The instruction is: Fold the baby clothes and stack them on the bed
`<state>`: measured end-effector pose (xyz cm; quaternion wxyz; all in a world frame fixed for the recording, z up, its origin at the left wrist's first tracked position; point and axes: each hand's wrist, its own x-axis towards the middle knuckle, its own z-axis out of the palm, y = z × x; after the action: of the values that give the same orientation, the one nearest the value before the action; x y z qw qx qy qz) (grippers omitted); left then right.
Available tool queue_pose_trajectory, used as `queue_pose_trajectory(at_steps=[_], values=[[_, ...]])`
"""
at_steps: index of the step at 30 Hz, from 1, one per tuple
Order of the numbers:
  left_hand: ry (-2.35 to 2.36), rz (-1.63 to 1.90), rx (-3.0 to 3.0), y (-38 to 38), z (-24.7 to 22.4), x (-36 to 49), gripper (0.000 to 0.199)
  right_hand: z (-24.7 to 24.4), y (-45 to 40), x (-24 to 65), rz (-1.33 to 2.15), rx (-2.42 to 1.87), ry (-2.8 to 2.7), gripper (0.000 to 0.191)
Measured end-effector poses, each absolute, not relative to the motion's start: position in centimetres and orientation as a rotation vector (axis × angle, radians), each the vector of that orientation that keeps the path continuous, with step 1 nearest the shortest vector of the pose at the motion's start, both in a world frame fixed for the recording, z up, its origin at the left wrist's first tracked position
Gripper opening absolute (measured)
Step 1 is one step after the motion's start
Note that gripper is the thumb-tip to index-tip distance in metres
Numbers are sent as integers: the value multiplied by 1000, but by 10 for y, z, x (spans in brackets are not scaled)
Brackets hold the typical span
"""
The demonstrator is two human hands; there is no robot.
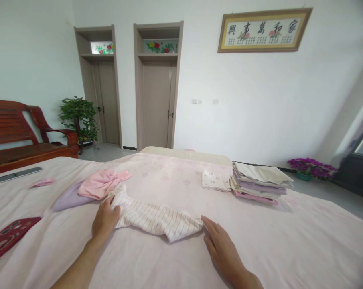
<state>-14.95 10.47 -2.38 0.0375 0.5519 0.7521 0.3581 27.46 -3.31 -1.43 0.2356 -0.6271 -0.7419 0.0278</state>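
A white garment with thin brown stripes (157, 216) lies crumpled lengthwise across the pink bedsheet in front of me; I cannot tell its exact kind. At its left end, my left hand (106, 216) pinches the cloth with thumb and fingers. My right hand (223, 249) rests at the other end, its fingers stretched out and the tips touching the fabric's edge. Just beyond my left hand, a pink cloth piece (101, 184) overlaps a lilac one (73, 196).
A stack of folded clothes (261, 182) stands right of centre, beside a folded white patterned cloth (215, 180). Leftward lie a dark phone (18, 175), a small pink cloth piece (43, 182) and a red phone-like item (11, 239). Behind are a wooden bench (25, 128) and a plant (79, 116).
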Motion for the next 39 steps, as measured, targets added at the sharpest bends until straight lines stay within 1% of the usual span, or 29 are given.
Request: queue_pose_trajectory(at_steps=[3, 6, 8, 11, 14, 16, 19, 21, 23, 25, 27, 29, 31, 33, 36, 38, 39], values=[[2197, 1163, 1697, 104, -24, -147, 40, -4, -34, 272, 187, -1617, -2016, 45], [2115, 1224, 1698, 100, -23, -142, 37, 8, -35, 265, 255, -1523, -2008, 26], [2083, 1270, 1670, 98, -22, -139, 36, 13, -36, 260, 236, -1487, -1991, 16], [1985, 1429, 1571, 95, -18, -134, 36, 12, -34, 257, 170, -1487, -1958, 9], [1685, 1677, 1471, 92, -11, -127, 38, 11, -29, 264, 45, -1493, -1893, 9], [1474, 1768, 1409, 90, -5, -122, 39, 14, -26, 276, -128, -1470, -1789, 9], [1244, 1790, 1363, 88, 0, -117, 39, 22, -27, 301, -444, -1479, -1547, 6], [1181, 1723, 1384, 89, -2, -116, 38, 22, -34, 319, -515, -1519, -1496, 3], [1240, 1638, 1403, 91, -7, -118, 29, 19, -41, 334, -425, -1612, -1535, 8], [1365, 1598, 1386, 93, -14, -121, 17, 13, -47, 344, -252, -1767, -1557, 13], [1431, 1615, 1349, 93, -17, -122, 14, 9, -49, 349, -141, -1909, -1511, 15], [1405, 1657, 1326, 90, -17, -120, 20, 6, -47, 350, -139, -1927, -1482, 17], [1347, 1648, 1360, 86, -13, -115, 31, 4, -44, 349, -160, -1874, -1494, 24], [1347, 1563, 1443, 82, -9, -108, 38, 3, -41, 347, -113, -1850, -1548, 29], [1458, 1465, 1614, 79, -7, -98, 46, 2, -40, 343, -28, -1887, -1644, 30], [1549, 1421, 1754, 79, -9, -93, 44, 1, -40, 340, -38, -1903, -1699, 31], [1593, 1382, 1824, 79, -10, -92, 38, 1, -39, 339, -54, -1918, -1708, 33]])
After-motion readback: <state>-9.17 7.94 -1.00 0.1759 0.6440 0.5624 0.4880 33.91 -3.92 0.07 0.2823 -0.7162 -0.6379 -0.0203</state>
